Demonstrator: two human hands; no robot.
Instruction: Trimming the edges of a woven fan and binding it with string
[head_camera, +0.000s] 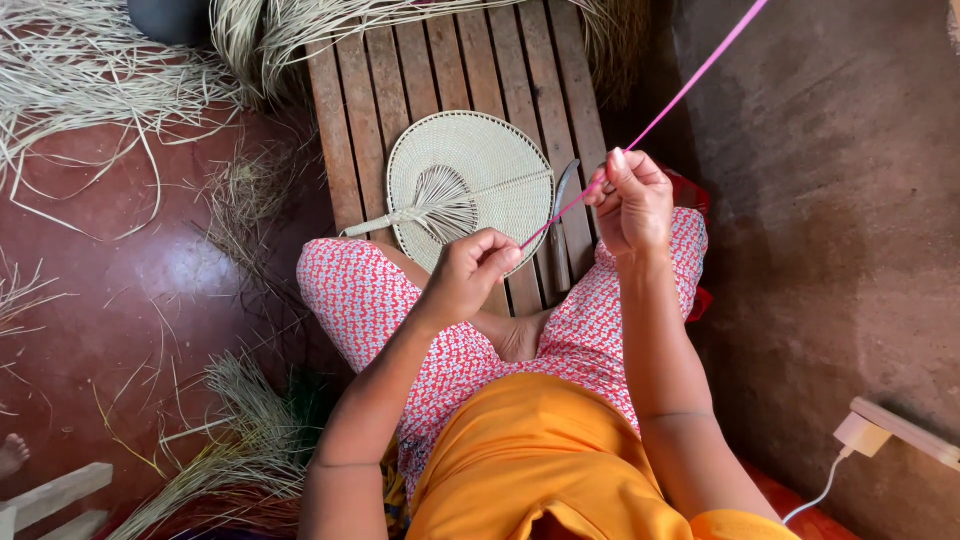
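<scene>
A long pink strip (690, 88) runs from the top right down to my hands. My left hand (470, 272) pinches its lower end above my lap. My right hand (632, 200) pinches the same strip a little higher, fingers closed around it. Under the hands lies a round woven fan (490, 160) with a straw handle, flat on a slatted wooden bench (440, 70). A thin knife (561, 195) rests on the bench beside the fan's right edge. I sit on the bench in patterned red-and-white trousers.
Loose dry straw (80, 70) is heaped at top left and over the bench's far end; more bundles (240, 440) lie at lower left on the red floor. A concrete wall (840, 200) stands at right, with a white charger and cable (860, 435). A pale wooden piece (55, 495) shows at bottom left.
</scene>
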